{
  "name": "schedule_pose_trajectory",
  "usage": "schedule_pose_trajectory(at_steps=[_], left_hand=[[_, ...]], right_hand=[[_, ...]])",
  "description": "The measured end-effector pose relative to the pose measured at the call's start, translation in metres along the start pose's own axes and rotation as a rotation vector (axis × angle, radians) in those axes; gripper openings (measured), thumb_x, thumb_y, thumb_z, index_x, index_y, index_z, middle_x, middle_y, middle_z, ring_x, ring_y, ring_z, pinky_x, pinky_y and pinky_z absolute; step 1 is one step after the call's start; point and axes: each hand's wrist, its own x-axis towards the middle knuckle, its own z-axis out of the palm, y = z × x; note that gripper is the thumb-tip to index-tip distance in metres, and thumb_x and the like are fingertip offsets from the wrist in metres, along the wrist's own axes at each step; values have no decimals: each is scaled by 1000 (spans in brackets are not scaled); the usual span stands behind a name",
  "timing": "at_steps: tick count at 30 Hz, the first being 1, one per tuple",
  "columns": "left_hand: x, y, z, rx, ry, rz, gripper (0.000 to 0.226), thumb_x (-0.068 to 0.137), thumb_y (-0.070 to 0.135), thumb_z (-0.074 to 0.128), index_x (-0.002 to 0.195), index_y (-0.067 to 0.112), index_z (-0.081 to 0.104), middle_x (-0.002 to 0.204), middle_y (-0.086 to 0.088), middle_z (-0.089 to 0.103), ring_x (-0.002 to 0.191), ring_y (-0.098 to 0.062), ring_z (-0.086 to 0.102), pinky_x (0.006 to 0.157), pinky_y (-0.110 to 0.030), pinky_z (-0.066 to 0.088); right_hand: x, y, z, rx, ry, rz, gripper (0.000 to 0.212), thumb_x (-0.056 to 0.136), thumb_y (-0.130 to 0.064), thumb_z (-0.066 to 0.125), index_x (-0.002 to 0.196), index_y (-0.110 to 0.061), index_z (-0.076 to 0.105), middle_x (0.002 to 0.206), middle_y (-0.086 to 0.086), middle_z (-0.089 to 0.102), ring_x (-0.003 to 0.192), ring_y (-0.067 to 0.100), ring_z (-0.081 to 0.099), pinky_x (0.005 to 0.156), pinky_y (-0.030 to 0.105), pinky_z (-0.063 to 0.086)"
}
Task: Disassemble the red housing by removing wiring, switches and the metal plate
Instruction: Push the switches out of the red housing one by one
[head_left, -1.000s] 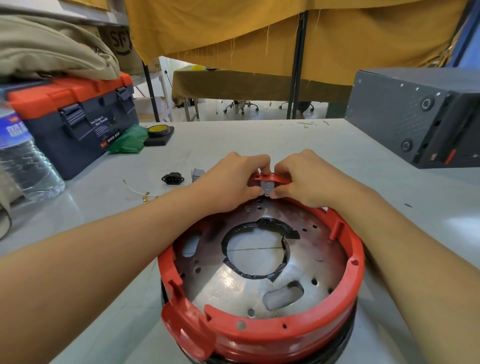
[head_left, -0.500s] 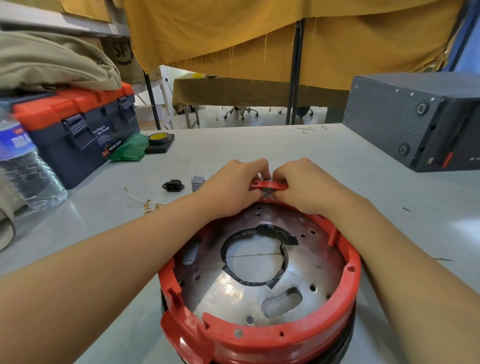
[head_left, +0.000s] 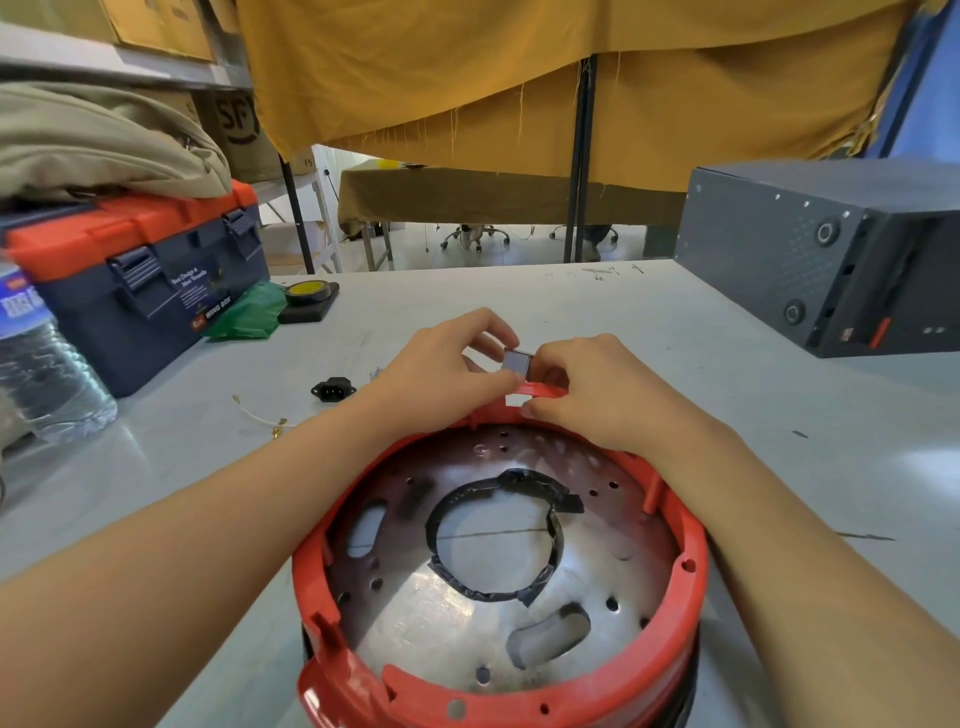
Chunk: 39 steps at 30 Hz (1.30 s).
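Note:
The round red housing (head_left: 691, 582) stands on the grey table in front of me, with the perforated metal plate (head_left: 426, 618) inside it and black tape around the plate's central hole. At the housing's far rim, a small grey switch (head_left: 519, 360) sits just above a red rim tab (head_left: 540, 391). My left hand (head_left: 447, 364) pinches the switch from the left with thumb and fingers. My right hand (head_left: 587, 395) grips the switch's right side and rests on the red tab.
A black power socket (head_left: 333, 389) and a loose white wire with brass terminals (head_left: 260, 415) lie left of the housing. Further left are a blue-and-orange toolbox (head_left: 140, 280), a water bottle (head_left: 41, 364), green cloth (head_left: 244, 314) and a yellow tape roll (head_left: 309, 292). A dark grey case (head_left: 831, 260) stands at right.
The small grey switch, earlier seated in the red rim tab, is now lifted clear above it between both hands. My left fingers have risen and spread.

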Motion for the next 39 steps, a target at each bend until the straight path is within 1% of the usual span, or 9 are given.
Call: schedule_pose_trajectory(at_steps=[5,10,12,14,17,21,25,34,39], left_hand=[[3,-2,0,37,61,-54,16,85,31,65,100,28,66,99,10,66,74,-9,63,73,-22,47],[5,-6,-1,-36,103,-112,13,81,28,71,92,23,65,97,8,67,70,-2,62,68,-20,46],[5,-6,-1,-139,110,-153,15,80,21,73,91,21,63,97,2,68,74,-11,67,72,-26,52],[5,-5,-3,-295,123,-189,23,80,11,72,99,17,61,98,-3,65,79,-18,70,76,-31,57],[5,-5,-7,-441,171,-231,37,81,3,69,115,14,59,104,-9,60,87,-24,70,78,-24,56],[8,-6,-11,-624,182,-248,35,81,-8,63,111,9,62,112,-18,59,100,-31,67,87,-27,54],[17,-15,-21,-392,151,-230,34,79,0,69,105,21,63,110,-4,65,97,-22,66,82,-30,52],[56,-37,-11,201,-58,-95,35,73,16,79,104,17,62,90,7,59,77,-8,58,64,-11,44],[65,-44,5,316,-120,4,33,72,13,77,100,14,60,90,-3,62,75,-13,54,71,-23,44]], right_hand=[[0,1,0,78,-6,-10,37,81,-28,71,118,-24,65,99,-3,64,92,18,62,86,36,51],[0,3,-2,155,-64,-4,48,85,-23,68,130,-33,57,96,-9,60,86,8,57,69,13,41],[0,4,-3,202,-82,14,49,84,-24,69,131,-31,56,97,-8,64,89,8,60,70,8,38],[0,5,-7,225,-111,34,49,84,-28,70,131,-29,56,103,-6,66,94,10,60,75,13,40],[-2,6,-11,219,-157,48,43,85,-35,68,127,-28,60,111,-4,66,101,12,60,84,20,40],[-5,4,-7,163,-151,4,23,89,-27,64,111,-25,67,100,-1,72,89,18,66,73,15,45],[-6,3,-6,87,-128,-22,20,91,-24,61,109,-21,69,96,1,70,85,16,63,75,24,45],[-7,3,-6,90,-117,-18,19,92,-23,60,109,-24,69,91,-4,66,79,12,61,64,11,41],[-8,3,-6,98,-118,-23,18,91,-22,60,106,-25,70,90,-4,68,81,13,61,69,16,43]])
